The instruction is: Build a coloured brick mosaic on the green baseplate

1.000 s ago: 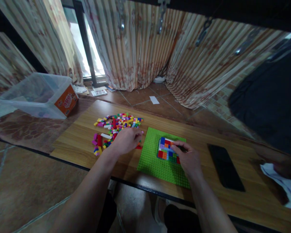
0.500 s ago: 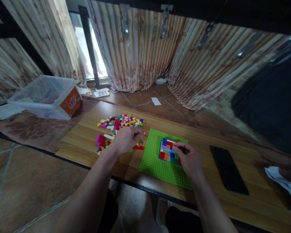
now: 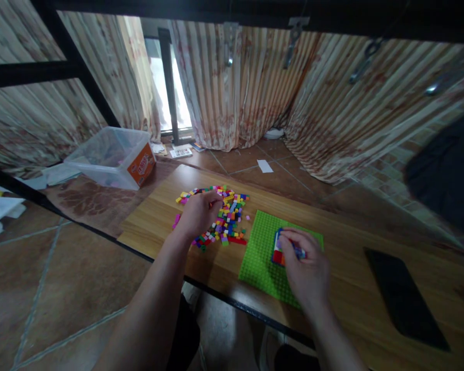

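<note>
My left hand is over a pile of small coloured toy bricks, its fingers curled into a pinch; what is between them, if anything, is hidden. On a green studded baseplate sits a flat block of multicoloured bricks with a blue edge. My right hand bends over this block, thumb and forefinger together at its upper left part. The hand covers much of the block, and I cannot make out what the fingertips grip.
Both piles of work lie on a long wooden board. To the right is a black flat slab. A clear plastic bin with an orange label stands at the back left. Striped curtains hang behind, and a white paper lies on the floor.
The view has swung left, so the scene sits further right. My left hand has moved left over the pile, away from the baseplate. My right hand has shifted left across the brick block.
</note>
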A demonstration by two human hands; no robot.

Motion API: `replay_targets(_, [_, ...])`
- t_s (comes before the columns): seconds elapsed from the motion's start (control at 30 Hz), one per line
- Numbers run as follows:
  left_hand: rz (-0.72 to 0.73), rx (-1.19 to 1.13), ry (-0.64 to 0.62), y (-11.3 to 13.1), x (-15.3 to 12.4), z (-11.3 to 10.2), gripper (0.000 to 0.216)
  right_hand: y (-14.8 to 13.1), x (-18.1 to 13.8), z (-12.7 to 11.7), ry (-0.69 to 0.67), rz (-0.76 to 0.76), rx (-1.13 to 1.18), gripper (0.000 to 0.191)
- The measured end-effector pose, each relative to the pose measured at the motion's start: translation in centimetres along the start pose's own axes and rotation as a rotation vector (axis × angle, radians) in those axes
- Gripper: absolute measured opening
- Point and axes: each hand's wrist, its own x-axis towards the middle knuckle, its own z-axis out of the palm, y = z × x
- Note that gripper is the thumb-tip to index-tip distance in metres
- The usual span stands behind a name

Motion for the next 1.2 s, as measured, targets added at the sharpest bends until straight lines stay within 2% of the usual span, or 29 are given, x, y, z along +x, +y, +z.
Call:
replay_targets(0.17, [0.007,0.004,-0.049,0.1,-0.2,-0.1,0.022,-1.9,-1.4,3.3,-0.261,-0.153,-0.065,0.017])
replay_targets(0.3, [0.017,0.011,-0.073,0.0,-0.1,-0.2,0.022,-2.0,-1.6,5.1,-0.347,-0.188,-0.166,0.018])
replay_targets(0.43, [0.034,0.013,-0.085,-0.3,0.0,-0.3,0.023,-1.7,-1.5,5.7,-0.423,-0.216,-0.251,0.017])
replay_targets(0.63, [0.031,0.02,-0.083,-0.1,-0.1,-0.4,0.023,-1.9,-1.4,5.4,-0.467,-0.218,-0.215,0.018])
replay_targets(0.83, [0.028,0.05,-0.092,0.0,-0.1,-0.2,0.023,-2.7,-1.7,3.9,-0.505,-0.206,-0.076,0.021])
replay_targets(1.07, [0.019,0.048,-0.092,0.6,0.0,0.6,0.022,-2.2,-1.5,2.0,-0.476,-0.142,-0.037,0.026])
replay_targets(1.2, [0.027,0.066,-0.107,0.9,0.1,0.7,0.022,-1.9,-1.4,1.9,-0.454,-0.144,-0.054,0.023])
